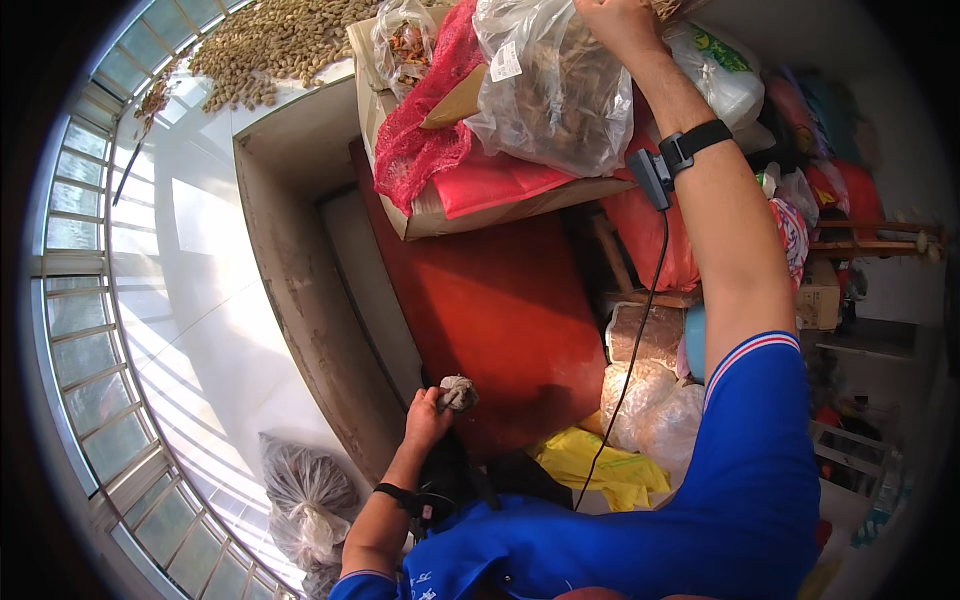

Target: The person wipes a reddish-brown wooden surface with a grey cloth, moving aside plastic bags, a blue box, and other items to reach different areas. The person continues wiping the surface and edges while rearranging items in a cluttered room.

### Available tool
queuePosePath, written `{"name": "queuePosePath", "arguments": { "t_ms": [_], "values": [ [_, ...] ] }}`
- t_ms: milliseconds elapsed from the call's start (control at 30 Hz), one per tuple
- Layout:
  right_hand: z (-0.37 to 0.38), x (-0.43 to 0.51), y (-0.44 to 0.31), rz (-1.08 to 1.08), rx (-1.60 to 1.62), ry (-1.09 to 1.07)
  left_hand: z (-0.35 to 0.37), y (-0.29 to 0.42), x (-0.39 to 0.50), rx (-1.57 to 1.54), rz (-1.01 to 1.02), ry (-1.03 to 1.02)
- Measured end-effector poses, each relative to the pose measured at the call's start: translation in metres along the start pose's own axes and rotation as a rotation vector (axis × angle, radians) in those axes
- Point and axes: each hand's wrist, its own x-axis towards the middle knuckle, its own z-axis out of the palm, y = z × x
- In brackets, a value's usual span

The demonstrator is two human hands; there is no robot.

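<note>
My left hand point(429, 417) grips a crumpled grey cloth point(457, 394) above the near left corner of a red tabletop or board point(495, 315). At the top edge of the view, my right hand point(621, 28) closes on the upper part of a clear plastic bag point(555, 97); its fingertips are partly cut off. Brown dried material shows through the bag, which bears a white label. Beneath it lie red plastic sheeting point(502, 180) and a cardboard box point(427, 221). Red mesh netting point(424, 154) drapes over the box beside the bag.
Unshelled peanuts point(277, 45) spread over the white tiled ledge point(202, 217) by the barred window. A tied bag point(307, 487) stands on that ledge. Right of the red surface are filled clear bags point(645, 405) and a yellow plastic bag point(600, 461). A black cable point(637, 337) hangs from my right wrist.
</note>
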Motion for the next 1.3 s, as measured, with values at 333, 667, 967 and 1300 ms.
{"name": "queuePosePath", "arguments": {
  "t_ms": [333,667,967,1300],
  "values": [
    [0.017,0.032,0.048,-0.093,-0.044,-0.144,-0.001,-0.006,-0.007,0.038,-0.057,-0.006],
    [-0.059,0.033,0.115,0.703,1.729,-0.123,0.006,0.012,0.001,0.044,-0.031,-0.045],
    [-0.182,-0.029,0.214,0.467,1.986,-0.168,0.006,0.022,-0.006,0.069,-0.059,-0.071],
    [-0.287,-0.146,0.220,0.945,1.198,0.358,0.026,0.004,-0.005,0.071,-0.030,-0.115]
  ]
}}
